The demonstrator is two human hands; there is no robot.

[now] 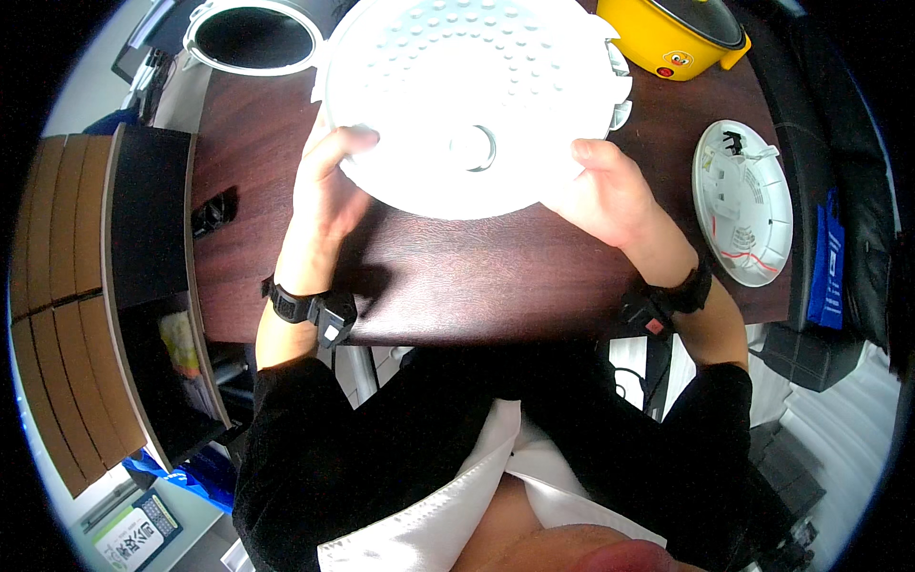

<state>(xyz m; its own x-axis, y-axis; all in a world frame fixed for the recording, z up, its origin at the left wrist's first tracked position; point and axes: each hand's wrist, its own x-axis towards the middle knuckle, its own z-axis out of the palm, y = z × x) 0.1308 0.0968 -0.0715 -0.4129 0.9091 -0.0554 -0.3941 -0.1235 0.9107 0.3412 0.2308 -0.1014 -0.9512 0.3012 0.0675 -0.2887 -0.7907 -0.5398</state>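
Both hands grip a large white round plastic panel (pixel 410 105) raised above the dark wooden table. Rows of small bumps cover its upper part. Low on its face sits a small round ring (pixel 474 149), and clip-like tabs stick out at its right edge. My left hand (pixel 329 186) is closed on the lower left rim, thumb on the face. My right hand (pixel 610 195) holds the lower right rim in the same way, its fingers hidden beneath. Bright light washes out much of the panel.
A yellow electric pot (pixel 672 38) stands at the far right. Nearer on the right lies a white shell (pixel 743 205) with red wire inside. At the far left is a white-rimmed round dark piece (pixel 253 40). A small black object (pixel 214 212) and a brown-sided shelf (pixel 67 305) are on the left.
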